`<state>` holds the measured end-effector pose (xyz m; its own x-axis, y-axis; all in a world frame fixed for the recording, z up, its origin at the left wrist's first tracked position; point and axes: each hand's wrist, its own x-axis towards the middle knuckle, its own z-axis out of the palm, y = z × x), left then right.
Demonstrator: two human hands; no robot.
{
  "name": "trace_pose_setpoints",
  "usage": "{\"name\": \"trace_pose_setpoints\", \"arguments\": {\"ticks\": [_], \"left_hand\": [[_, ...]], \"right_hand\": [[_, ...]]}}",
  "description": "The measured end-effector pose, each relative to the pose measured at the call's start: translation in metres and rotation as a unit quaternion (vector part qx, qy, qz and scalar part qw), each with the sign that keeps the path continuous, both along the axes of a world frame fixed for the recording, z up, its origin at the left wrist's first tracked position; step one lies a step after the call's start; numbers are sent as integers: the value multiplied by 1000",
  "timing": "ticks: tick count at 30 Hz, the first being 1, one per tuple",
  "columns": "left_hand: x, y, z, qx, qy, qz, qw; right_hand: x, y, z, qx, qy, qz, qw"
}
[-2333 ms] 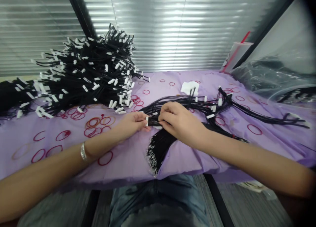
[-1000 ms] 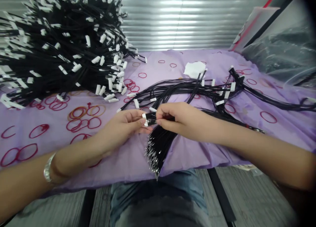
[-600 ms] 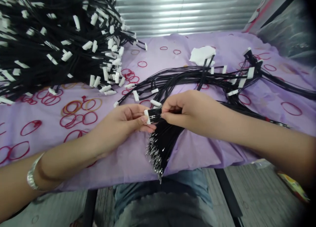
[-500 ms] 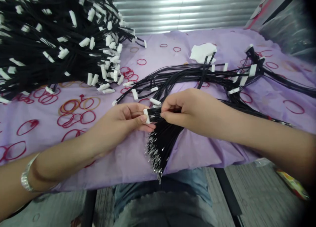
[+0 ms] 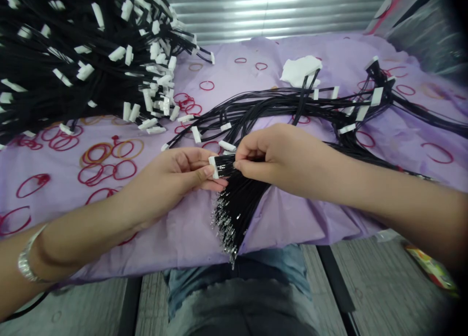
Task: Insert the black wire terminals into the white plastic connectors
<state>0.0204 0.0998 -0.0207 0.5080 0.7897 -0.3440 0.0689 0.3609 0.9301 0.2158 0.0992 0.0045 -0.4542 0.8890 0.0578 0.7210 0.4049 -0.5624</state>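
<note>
My left hand (image 5: 190,172) pinches a small white connector housing (image 5: 213,167) between thumb and fingers. Black wires (image 5: 224,165) run from the housing's right side, with metal terminals showing on some of them. My right hand (image 5: 265,155) is closed on these wires just right of the housing; the fingertips hide how many it grips. Below both hands a fan of loose black wires (image 5: 241,209) hangs toward the table's front edge, ending in bare silvery terminals (image 5: 224,228). Behind the hands lie wired white connectors (image 5: 226,146).
A large heap of black wire harnesses (image 5: 91,63) with white connectors fills the left back. More harnesses (image 5: 292,99) stretch across the middle and right. Red rubber bands (image 5: 124,169) are scattered over the purple table cover (image 5: 197,233). A white scrap (image 5: 302,70) lies at the back.
The view has shifted slightly, so most things sit a little further left and up. Both hands keep their hold on the connector housing and wires.
</note>
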Motion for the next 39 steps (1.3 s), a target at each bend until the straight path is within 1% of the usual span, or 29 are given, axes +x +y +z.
{"name": "trace_pose_setpoints", "arguments": {"ticks": [10, 14, 18, 23, 32, 39], "left_hand": [[1, 1, -2, -8, -13, 13, 1000], [1, 1, -2, -10, -4, 23, 1000], [1, 1, -1, -14, 0, 17, 1000], [1, 1, 0, 1, 9, 9, 1000], [1, 0, 0, 6, 30, 13, 999], [1, 1, 1, 6, 26, 5, 1000]], "right_hand": [[0, -4, -4, 18, 25, -18, 999], [0, -4, -4, 17, 13, -5, 1000], [2, -4, -4, 25, 7, 15, 1000], [1, -4, -5, 28, 19, 6, 999], [1, -5, -5, 33, 34, -4, 999], [0, -6, -6, 53, 30, 5, 998]]}}
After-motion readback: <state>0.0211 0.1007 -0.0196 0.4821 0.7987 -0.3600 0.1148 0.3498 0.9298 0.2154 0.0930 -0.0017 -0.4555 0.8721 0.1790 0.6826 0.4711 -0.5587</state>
